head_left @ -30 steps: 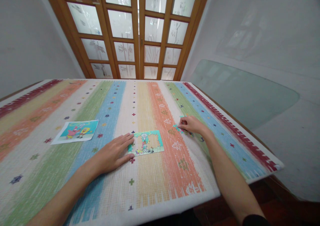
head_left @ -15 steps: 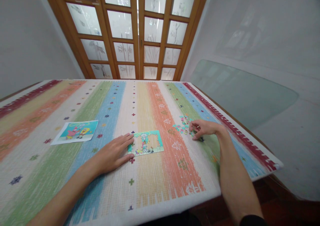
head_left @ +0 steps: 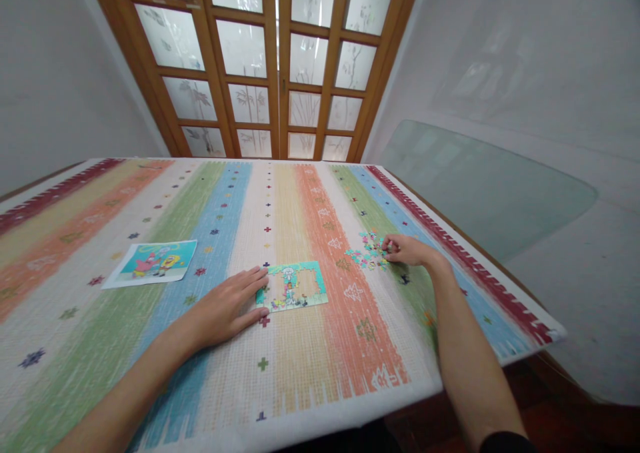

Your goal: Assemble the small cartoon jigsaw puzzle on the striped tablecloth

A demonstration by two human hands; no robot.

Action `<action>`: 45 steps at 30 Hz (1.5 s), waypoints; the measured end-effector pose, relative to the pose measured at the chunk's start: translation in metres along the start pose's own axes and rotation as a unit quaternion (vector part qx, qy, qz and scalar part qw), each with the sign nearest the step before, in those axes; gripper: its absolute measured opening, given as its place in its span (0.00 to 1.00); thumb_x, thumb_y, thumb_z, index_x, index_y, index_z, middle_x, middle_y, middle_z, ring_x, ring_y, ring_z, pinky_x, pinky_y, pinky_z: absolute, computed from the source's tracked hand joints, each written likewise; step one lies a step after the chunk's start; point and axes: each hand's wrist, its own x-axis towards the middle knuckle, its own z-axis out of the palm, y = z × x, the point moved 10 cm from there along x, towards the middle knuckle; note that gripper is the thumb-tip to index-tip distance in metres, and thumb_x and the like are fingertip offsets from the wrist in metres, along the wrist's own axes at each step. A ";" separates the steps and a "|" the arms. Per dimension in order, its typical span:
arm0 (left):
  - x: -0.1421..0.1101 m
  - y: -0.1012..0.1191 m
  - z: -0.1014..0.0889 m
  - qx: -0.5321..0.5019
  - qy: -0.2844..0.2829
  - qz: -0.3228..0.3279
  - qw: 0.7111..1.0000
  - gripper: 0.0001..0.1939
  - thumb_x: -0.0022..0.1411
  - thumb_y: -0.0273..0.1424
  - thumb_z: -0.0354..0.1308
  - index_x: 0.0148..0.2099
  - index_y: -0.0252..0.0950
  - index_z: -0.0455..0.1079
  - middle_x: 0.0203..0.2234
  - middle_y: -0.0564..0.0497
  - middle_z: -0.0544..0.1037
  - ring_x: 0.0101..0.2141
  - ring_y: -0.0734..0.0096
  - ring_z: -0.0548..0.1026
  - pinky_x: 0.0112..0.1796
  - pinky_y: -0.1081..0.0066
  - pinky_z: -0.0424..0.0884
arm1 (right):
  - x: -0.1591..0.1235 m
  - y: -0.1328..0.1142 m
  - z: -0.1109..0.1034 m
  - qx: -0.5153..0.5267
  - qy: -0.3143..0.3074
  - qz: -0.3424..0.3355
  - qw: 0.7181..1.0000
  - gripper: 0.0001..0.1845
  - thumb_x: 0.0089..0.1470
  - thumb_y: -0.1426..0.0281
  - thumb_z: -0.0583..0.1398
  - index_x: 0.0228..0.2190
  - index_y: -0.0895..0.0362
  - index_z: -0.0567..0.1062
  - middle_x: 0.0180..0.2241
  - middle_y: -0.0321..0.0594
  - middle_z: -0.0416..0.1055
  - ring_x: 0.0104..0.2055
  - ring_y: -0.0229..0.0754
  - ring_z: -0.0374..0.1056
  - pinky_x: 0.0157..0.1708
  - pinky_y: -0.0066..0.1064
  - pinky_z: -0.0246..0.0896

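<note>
A partly filled jigsaw puzzle (head_left: 289, 293) lies flat on the table, its bordered board showing a cartoon figure amid bare brown patches. My left hand (head_left: 233, 303) rests palm down with fingers stretched out, fingertips touching the puzzle's left edge. Off to the right is a heap of loose puzzle pieces (head_left: 369, 251), mostly turquoise with some pink and yellow. My right hand (head_left: 406, 249) is at the right side of this heap, fingers bent and drawn together over the pieces. What sits between its fingertips is too small to make out.
On the left lies a printed picture sheet (head_left: 157, 264) with cartoon characters. A striped cloth (head_left: 295, 353) covers the table. Behind the table stand wooden doors (head_left: 277, 93) with glass panes, and a pale glass panel (head_left: 480, 179) leans against the right wall.
My right hand has shifted slightly away from me, its fingers now at the heap's right edge. My left hand and the puzzle have stayed in place.
</note>
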 end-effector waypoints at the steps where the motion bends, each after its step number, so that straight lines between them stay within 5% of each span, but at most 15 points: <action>1: 0.000 0.000 0.000 0.000 -0.001 -0.001 1.000 0.30 0.74 0.48 0.46 0.68 0.35 0.61 0.68 0.41 0.62 0.65 0.52 0.64 0.64 0.52 0.62 | 0.001 0.002 -0.001 -0.008 0.010 0.005 1.000 0.12 0.46 0.67 0.67 0.35 0.55 0.74 0.23 0.32 0.69 0.26 0.38 0.64 0.29 0.28 0.57; 11: -0.001 -0.002 0.002 -0.002 0.002 0.003 1.000 0.29 0.74 0.48 0.49 0.69 0.38 0.60 0.68 0.44 0.61 0.66 0.54 0.62 0.65 0.54 0.60 | 0.004 0.009 -0.012 -0.062 0.069 0.038 0.995 0.10 0.49 0.71 0.64 0.37 0.53 0.77 0.27 0.36 0.75 0.29 0.41 0.69 0.30 0.28 0.59; 21: -0.001 -0.002 0.002 -0.016 0.009 0.006 1.000 0.28 0.74 0.47 0.50 0.68 0.38 0.60 0.68 0.43 0.62 0.66 0.52 0.63 0.64 0.52 0.60 | 0.010 -0.028 0.000 -0.042 0.035 -0.038 0.998 0.15 0.54 0.76 0.57 0.38 0.54 0.82 0.35 0.39 0.80 0.35 0.42 0.72 0.38 0.28 0.63; 33: 0.000 0.002 -0.002 -0.016 0.013 0.003 1.000 0.28 0.73 0.47 0.50 0.68 0.38 0.61 0.68 0.44 0.62 0.65 0.53 0.63 0.64 0.53 0.61 | 0.007 -0.037 0.000 -0.039 0.026 -0.060 0.997 0.13 0.54 0.69 0.60 0.37 0.57 0.84 0.24 0.38 0.75 0.27 0.40 0.67 0.31 0.28 0.58; 45: 0.000 0.002 -0.001 -0.009 0.007 0.003 1.000 0.28 0.74 0.47 0.48 0.68 0.37 0.61 0.68 0.43 0.62 0.65 0.53 0.64 0.64 0.54 0.61 | 0.009 -0.040 0.003 -0.026 0.026 -0.081 0.996 0.15 0.52 0.70 0.63 0.41 0.56 0.85 0.29 0.40 0.78 0.29 0.41 0.68 0.34 0.30 0.60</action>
